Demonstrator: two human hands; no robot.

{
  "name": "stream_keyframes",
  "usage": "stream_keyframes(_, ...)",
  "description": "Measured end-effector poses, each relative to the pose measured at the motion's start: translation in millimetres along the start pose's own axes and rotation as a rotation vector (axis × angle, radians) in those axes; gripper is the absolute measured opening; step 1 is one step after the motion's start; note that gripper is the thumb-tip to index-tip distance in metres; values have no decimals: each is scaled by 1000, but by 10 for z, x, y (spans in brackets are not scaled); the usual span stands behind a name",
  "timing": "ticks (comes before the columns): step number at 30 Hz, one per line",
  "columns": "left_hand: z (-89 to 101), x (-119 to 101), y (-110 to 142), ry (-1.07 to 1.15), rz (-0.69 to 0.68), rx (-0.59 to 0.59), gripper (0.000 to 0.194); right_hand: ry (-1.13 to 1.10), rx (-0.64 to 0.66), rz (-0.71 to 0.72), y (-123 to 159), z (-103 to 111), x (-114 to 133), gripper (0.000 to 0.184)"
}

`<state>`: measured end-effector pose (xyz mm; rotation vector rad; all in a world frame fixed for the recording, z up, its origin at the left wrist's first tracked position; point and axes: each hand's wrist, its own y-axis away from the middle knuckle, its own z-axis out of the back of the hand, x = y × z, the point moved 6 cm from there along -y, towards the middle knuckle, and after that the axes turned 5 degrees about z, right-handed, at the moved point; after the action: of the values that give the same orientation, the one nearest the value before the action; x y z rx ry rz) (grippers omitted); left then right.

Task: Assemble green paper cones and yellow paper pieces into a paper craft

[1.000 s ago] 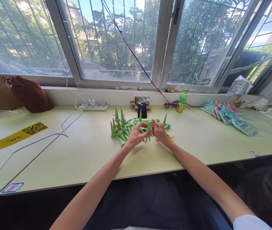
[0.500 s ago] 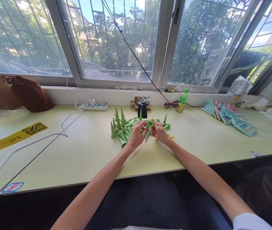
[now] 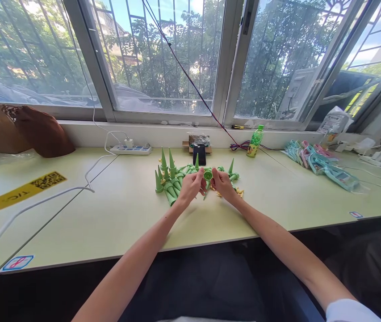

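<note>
Arms outstretched | left hand near right hand | grip: both pinching green cone

You are facing a long, pale yellow-green tabletop.
Before you, tapered green plastic cones are standing and lying in a cluster, small yellow pieces lying near its right end. Behind, a black rectangular phone is resting just before a small brown cardboard box; a green-capped bottle with a yellow label is standing farther right, beyond it a teal-and-pink heap. Leftward, a white power strip, a white cable and a reddish-brown bag are lying.
</note>
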<state>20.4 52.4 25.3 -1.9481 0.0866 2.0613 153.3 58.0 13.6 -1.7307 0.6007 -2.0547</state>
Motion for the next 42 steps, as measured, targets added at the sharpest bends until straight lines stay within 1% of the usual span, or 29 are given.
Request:
stream_keyframes(3, -18, -10, 18, 32, 45, 28, 67, 35, 5, 5, 9, 0, 17, 68)
stream_keyframes(6, -50, -8, 40, 56, 88, 81, 68, 55, -2, -1, 7, 7, 32, 68)
stream_keyframes(12, -114, 20, 47, 66, 111, 184, 72, 76, -24, 20, -3, 37, 26, 70)
stream_keyframes(17, -125, 22, 58, 52, 114, 200, 70, 72, -9, 19, 3, 40, 33, 71)
stream_keyframes(21, -122, -6, 78, 60, 85, 222, 64, 56, 11, 19, 3, 37, 56, 69)
stream_keyframes(25, -85, 14, 66, 60, 62, 212, 57, 44, 36, 15, -10, 27, 50, 69)
stream_keyframes(32, -14, -11, 66, -9, 2, 128, 51, 22, 79, -16, -9, 3, 31, 66)
stream_keyframes(38, 1, -48, 91, -79, -22, 111, 50, 4, 106, -34, -10, -11, 30, 66)
stream_keyframes(42, -1, -77, 107, -169, -86, 109, 48, 1, 112, -78, -14, -9, -2, 67)
